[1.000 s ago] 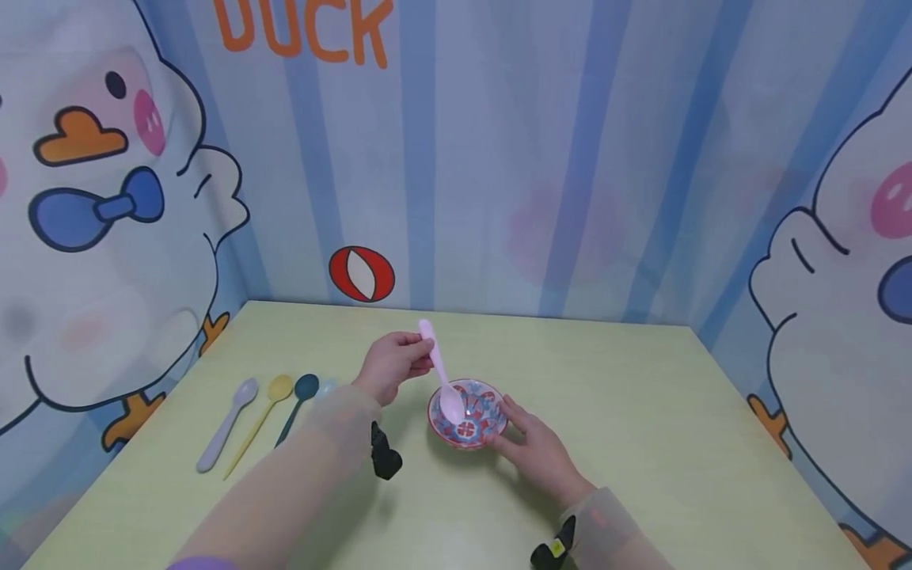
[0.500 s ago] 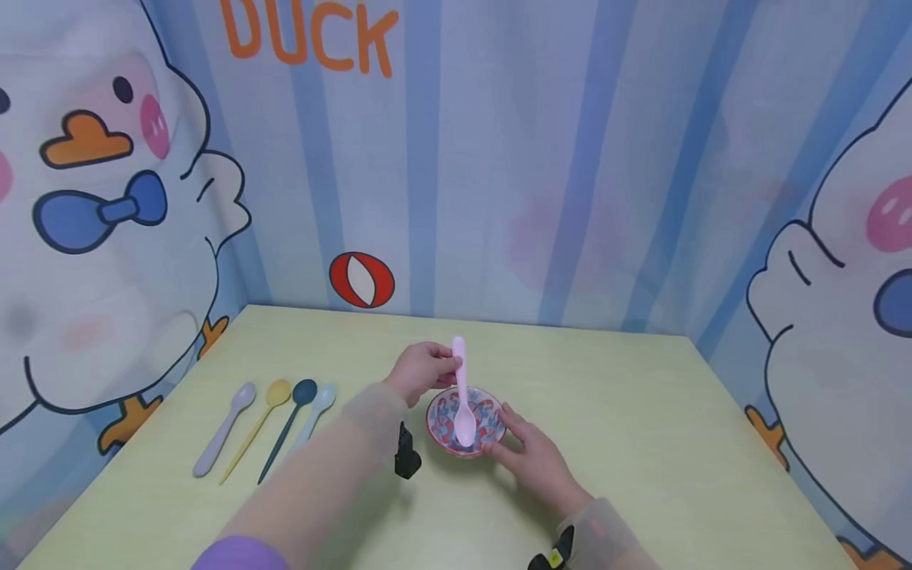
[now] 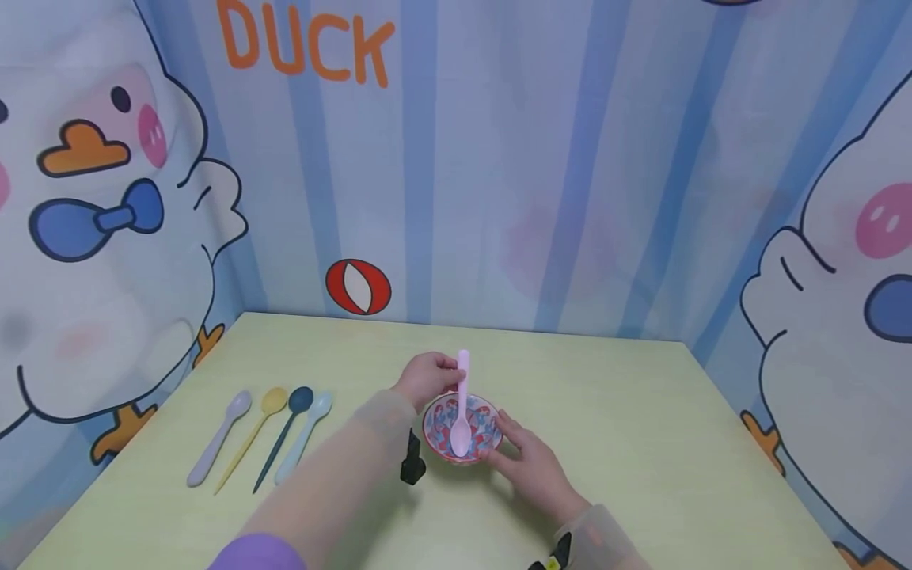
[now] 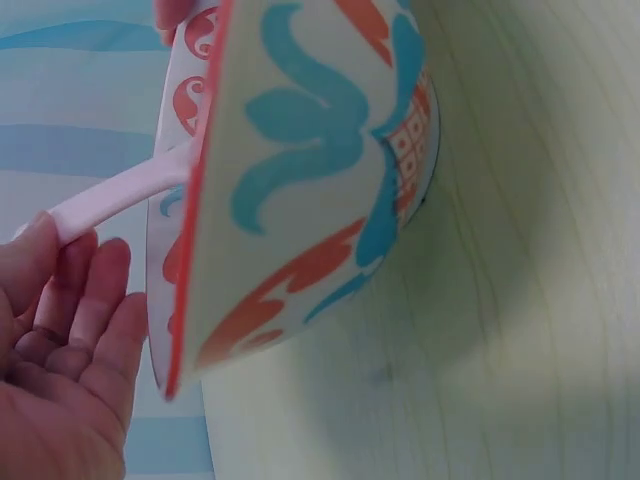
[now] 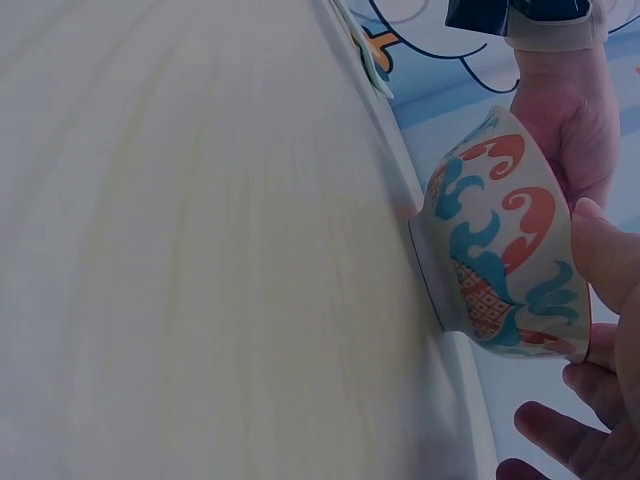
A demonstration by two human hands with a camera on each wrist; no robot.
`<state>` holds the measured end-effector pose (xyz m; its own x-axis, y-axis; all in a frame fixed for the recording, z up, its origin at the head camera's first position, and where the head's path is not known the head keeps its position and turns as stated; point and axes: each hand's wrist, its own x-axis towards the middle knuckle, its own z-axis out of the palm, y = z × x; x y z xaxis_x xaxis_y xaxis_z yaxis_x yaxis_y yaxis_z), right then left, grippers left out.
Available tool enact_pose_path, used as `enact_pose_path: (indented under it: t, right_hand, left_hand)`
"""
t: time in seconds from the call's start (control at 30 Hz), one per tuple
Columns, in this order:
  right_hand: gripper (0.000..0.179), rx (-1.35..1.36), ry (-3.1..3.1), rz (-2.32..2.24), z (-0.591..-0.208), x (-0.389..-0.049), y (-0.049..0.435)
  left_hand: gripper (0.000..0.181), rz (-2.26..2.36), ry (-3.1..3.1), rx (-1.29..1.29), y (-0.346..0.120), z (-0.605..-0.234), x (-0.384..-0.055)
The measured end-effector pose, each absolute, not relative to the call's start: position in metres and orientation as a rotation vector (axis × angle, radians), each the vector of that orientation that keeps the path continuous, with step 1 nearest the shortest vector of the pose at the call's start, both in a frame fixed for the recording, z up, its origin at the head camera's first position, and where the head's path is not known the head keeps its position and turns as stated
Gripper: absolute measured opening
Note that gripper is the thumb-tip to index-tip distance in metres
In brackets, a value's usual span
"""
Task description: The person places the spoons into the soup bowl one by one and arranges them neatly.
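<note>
My left hand (image 3: 430, 377) pinches the handle of a pink spoon (image 3: 461, 423) between thumb and fingers. The spoon slants down into a small bowl (image 3: 488, 428) with a red rim and a red and blue pattern. At the bowl's right side, my right hand (image 3: 530, 467) holds it by the rim with thumb and fingers. The left wrist view shows the spoon handle (image 4: 120, 195) crossing the rim, with its lower end hidden behind the bowl wall (image 4: 300, 190). In the right wrist view the bowl (image 5: 510, 250) stands on the table with fingertips at its rim.
Left of the arms, a lilac spoon (image 3: 219, 439), a yellow spoon (image 3: 251, 439), a dark teal spoon (image 3: 283, 439) and a light blue spoon (image 3: 305, 437) lie side by side on the pale table (image 3: 627, 427). A duck-print curtain (image 3: 492, 158) hangs behind.
My left hand has shifted right with the pink spoon, whose handle has swung from leaning left to nearly straight. The light blue spoon has come out from behind the left arm. The right hand stays at the bowl.
</note>
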<state>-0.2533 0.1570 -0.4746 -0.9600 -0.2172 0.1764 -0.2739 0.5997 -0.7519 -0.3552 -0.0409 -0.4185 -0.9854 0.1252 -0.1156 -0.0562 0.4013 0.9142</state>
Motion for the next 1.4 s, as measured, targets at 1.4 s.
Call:
enact_pose_path:
  t: [1.4]
  right_hand:
    - [0.068, 0.415, -2.733, 1.318, -0.48, -0.256, 0.158]
  left_hand:
    - [0.035, 1.732, 2.313, -0.118, -0.053, -0.43, -0.348]
